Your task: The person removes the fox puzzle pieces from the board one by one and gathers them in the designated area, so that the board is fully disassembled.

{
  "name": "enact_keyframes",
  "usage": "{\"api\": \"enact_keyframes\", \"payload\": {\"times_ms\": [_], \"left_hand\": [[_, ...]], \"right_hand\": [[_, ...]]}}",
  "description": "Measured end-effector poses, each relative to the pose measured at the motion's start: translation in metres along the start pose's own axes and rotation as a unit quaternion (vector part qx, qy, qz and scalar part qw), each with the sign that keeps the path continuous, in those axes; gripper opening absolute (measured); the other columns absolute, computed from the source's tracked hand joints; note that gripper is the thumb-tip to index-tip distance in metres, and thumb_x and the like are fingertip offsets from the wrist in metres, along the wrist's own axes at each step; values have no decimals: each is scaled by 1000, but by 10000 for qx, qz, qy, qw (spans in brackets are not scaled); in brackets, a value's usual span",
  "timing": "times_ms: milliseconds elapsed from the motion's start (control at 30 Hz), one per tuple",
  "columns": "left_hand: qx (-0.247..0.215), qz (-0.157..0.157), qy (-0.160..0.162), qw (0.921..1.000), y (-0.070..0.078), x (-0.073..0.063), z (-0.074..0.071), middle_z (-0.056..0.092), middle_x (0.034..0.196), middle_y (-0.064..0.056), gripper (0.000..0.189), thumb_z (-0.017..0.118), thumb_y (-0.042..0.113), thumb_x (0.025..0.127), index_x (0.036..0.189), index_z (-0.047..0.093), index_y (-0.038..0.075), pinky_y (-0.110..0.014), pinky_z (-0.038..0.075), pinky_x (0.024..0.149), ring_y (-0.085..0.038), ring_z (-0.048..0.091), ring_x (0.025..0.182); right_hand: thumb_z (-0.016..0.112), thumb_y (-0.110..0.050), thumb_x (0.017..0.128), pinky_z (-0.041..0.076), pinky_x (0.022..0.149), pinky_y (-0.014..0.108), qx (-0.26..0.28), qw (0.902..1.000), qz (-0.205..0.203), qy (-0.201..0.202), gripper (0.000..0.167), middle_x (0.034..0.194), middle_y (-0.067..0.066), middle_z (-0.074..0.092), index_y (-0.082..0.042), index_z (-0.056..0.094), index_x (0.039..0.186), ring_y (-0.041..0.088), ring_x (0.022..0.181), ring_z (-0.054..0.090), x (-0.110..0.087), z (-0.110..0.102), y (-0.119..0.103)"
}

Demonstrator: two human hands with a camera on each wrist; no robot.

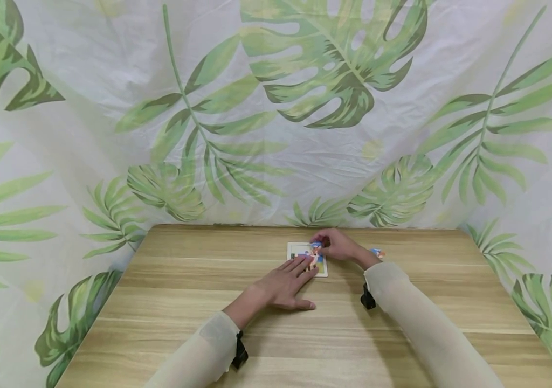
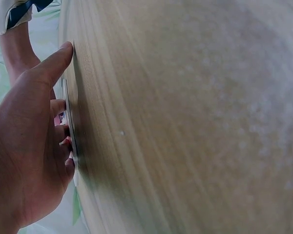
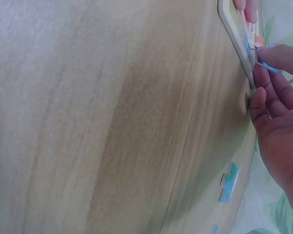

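A small jigsaw puzzle in a pale tray [image 1: 291, 247] lies near the table's far edge, partly covered by both hands. My left hand [image 1: 283, 285] rests across its lower part with fingers stretched out and thumb spread on the wood. At the tray's upper right corner, my right hand [image 1: 341, 245] pinches a puzzle piece with blue on it [image 3: 269, 67] between thumb and fingers. The right wrist view shows this piece tilted over the tray's rim [image 3: 237, 41]. Most of the picture is hidden by the hands.
Loose puzzle pieces lie right of the tray, behind the right wrist; one blue and green piece [image 3: 229, 184] shows in the right wrist view. The wooden table [image 1: 184, 291] ends at a leaf-patterned cloth [image 1: 324, 161].
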State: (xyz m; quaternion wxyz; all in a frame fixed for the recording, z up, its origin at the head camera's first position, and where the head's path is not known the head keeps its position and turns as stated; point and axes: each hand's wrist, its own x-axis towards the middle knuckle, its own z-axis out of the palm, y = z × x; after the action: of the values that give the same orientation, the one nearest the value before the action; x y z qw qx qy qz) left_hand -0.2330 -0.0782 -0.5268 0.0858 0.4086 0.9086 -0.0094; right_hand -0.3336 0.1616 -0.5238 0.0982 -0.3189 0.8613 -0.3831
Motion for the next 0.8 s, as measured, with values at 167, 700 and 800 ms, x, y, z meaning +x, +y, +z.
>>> {"api": "enact_keyframes", "payload": {"times_ms": [167, 700, 800], "left_hand": [[26, 9, 9, 10000, -1, 0, 1, 11, 178, -10, 96, 44, 78, 100, 171, 23, 18, -41, 16, 133, -28, 10, 165], [-6, 46, 6, 10000, 0, -1, -1, 10, 178, -10, 96, 44, 78, 100, 171, 23, 17, -43, 17, 132, -29, 11, 165], [12, 60, 30, 10000, 0, -1, -1, 11, 178, -11, 96, 44, 78, 100, 171, 24, 17, -43, 18, 132, -29, 11, 165]], "right_hand": [[73, 2, 96, 57, 83, 33, 121, 9999, 45, 22, 27, 102, 11, 75, 2, 74, 123, 16, 89, 68, 0, -1, 1], [74, 2, 95, 55, 75, 29, 499, 9983, 280, 119, 32, 102, 10, 74, 5, 72, 127, 16, 87, 67, -8, -13, -3], [72, 3, 96, 55, 75, 29, 661, 9974, 267, 86, 32, 103, 15, 74, 7, 71, 127, 18, 88, 67, -11, -18, -5]]}}
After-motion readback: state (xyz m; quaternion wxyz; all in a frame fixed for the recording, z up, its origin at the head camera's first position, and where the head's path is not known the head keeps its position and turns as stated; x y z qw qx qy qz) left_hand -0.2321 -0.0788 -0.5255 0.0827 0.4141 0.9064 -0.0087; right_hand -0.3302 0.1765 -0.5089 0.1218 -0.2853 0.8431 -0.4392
